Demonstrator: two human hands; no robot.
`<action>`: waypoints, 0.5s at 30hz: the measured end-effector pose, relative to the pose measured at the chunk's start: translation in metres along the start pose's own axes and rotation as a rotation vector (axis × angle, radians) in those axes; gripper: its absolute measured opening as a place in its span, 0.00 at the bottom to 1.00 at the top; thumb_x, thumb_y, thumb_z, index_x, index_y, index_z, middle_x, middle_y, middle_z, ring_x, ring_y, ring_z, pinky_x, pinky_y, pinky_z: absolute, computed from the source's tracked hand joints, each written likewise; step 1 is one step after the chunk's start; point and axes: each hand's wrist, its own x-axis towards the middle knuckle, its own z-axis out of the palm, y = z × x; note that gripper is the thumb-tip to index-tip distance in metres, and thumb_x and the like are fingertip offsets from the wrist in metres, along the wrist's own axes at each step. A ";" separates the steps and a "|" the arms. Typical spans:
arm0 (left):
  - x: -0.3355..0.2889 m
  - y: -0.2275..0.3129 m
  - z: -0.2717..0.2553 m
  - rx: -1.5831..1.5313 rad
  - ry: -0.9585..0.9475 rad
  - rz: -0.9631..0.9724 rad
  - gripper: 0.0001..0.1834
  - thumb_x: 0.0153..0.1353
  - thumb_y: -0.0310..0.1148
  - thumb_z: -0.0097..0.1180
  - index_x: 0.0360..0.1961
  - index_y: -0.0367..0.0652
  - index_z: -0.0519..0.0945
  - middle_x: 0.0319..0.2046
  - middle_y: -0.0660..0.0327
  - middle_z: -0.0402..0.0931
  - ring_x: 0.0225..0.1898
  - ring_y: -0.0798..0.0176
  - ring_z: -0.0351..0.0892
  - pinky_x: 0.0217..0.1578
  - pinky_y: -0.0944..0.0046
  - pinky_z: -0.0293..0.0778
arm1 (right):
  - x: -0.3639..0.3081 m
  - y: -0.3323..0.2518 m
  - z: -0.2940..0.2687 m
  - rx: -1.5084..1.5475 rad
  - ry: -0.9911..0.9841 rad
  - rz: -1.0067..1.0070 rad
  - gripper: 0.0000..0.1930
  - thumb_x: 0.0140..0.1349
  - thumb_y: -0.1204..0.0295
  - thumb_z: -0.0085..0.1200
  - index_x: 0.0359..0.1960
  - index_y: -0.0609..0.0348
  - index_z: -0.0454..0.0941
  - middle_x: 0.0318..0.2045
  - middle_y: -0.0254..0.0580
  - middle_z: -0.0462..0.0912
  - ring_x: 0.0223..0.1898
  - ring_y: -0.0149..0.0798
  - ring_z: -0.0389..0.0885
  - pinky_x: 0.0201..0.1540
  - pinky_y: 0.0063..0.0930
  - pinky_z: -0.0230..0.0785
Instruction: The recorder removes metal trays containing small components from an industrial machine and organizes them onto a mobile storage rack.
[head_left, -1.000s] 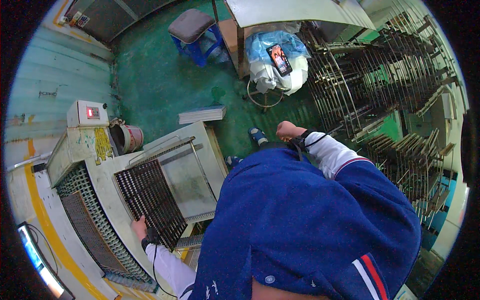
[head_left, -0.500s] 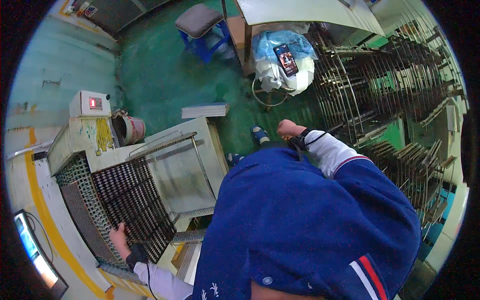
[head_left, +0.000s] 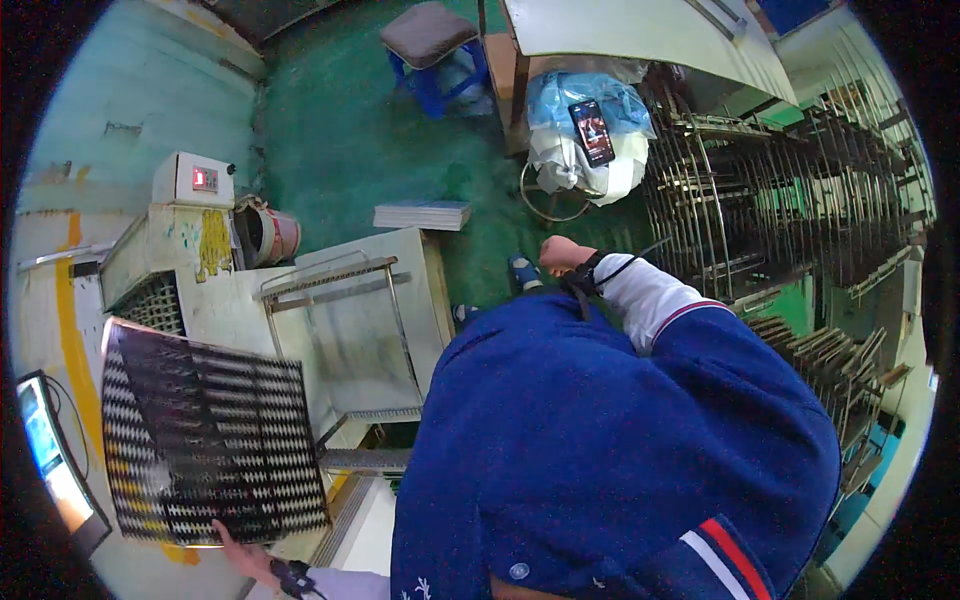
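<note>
A dark panel [head_left: 215, 440] with rows of small see-through gaps and a thin copper-coloured edge is raised at the lower left, tilted. My left hand [head_left: 245, 556] grips its near edge, the thumb lying over the face; the other fingers are hidden behind it. Behind the panel's far corner shows the metal mesh belt [head_left: 155, 303] of a pale machine. My right hand [head_left: 565, 253] is closed in a fist beside my body, above the floor near a blue slipper [head_left: 523, 270], with nothing visible in it.
A metal rack frame [head_left: 330, 280] leans on the white machine housing [head_left: 430, 270]. A control box [head_left: 193, 180], a bucket [head_left: 283, 235] and a stack of pale sheets [head_left: 422, 216] are beyond. Metal racks [head_left: 740, 210] fill the right. A phone [head_left: 592, 133] rests on a plastic-covered stool.
My left hand has lifted the dark panel off the mesh belt and swung it toward the lower left. My right fist has shifted slightly left. The view has turned a little.
</note>
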 end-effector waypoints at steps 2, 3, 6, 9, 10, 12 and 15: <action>0.000 -0.041 0.001 -0.147 0.023 0.176 0.27 0.54 0.43 0.49 0.54 0.43 0.64 0.51 0.53 0.65 0.43 0.61 0.71 0.44 0.63 0.69 | -0.003 -0.009 -0.008 -0.063 -0.033 -0.014 0.09 0.44 0.70 0.44 0.15 0.61 0.75 0.14 0.41 0.77 0.17 0.36 0.77 0.20 0.28 0.70; 0.008 -0.072 -0.017 -0.184 0.074 0.313 0.30 0.52 0.42 0.52 0.56 0.44 0.63 0.52 0.53 0.64 0.43 0.62 0.71 0.46 0.64 0.67 | -0.001 -0.017 -0.011 -0.097 -0.059 -0.040 0.09 0.43 0.70 0.44 0.14 0.61 0.74 0.14 0.40 0.76 0.17 0.36 0.77 0.20 0.28 0.70; 0.012 -0.124 0.002 -0.578 0.063 0.303 0.30 0.50 0.35 0.55 0.55 0.40 0.63 0.51 0.54 0.66 0.44 0.61 0.71 0.49 0.66 0.64 | 0.002 -0.021 -0.019 -0.170 -0.098 -0.102 0.09 0.43 0.70 0.45 0.13 0.60 0.73 0.13 0.39 0.76 0.17 0.36 0.77 0.19 0.28 0.68; 0.002 -0.139 0.038 -0.665 0.067 0.417 0.29 0.48 0.31 0.57 0.53 0.37 0.65 0.49 0.54 0.68 0.43 0.61 0.71 0.48 0.66 0.64 | 0.011 -0.007 -0.021 -0.214 -0.111 -0.118 0.09 0.43 0.69 0.45 0.13 0.59 0.73 0.13 0.38 0.76 0.16 0.36 0.76 0.18 0.29 0.67; -0.010 -0.130 0.064 -0.714 0.066 0.376 0.29 0.48 0.29 0.57 0.52 0.36 0.65 0.47 0.53 0.70 0.42 0.61 0.72 0.46 0.66 0.66 | 0.012 0.002 -0.022 -0.196 -0.095 -0.113 0.09 0.43 0.69 0.45 0.13 0.59 0.73 0.14 0.38 0.76 0.16 0.35 0.76 0.18 0.30 0.66; -0.024 -0.129 0.080 -0.782 0.076 0.365 0.28 0.47 0.28 0.57 0.52 0.35 0.66 0.45 0.51 0.71 0.40 0.60 0.73 0.44 0.66 0.68 | 0.022 0.013 -0.020 -0.158 -0.109 -0.083 0.09 0.44 0.69 0.45 0.13 0.58 0.74 0.14 0.38 0.77 0.16 0.35 0.76 0.18 0.31 0.66; -0.039 -0.151 0.071 -0.427 0.190 0.463 0.26 0.49 0.28 0.55 0.51 0.33 0.66 0.43 0.51 0.72 0.40 0.59 0.72 0.45 0.64 0.66 | 0.034 0.013 -0.021 -0.160 -0.172 -0.089 0.09 0.44 0.69 0.46 0.13 0.57 0.74 0.14 0.37 0.77 0.17 0.36 0.76 0.18 0.32 0.65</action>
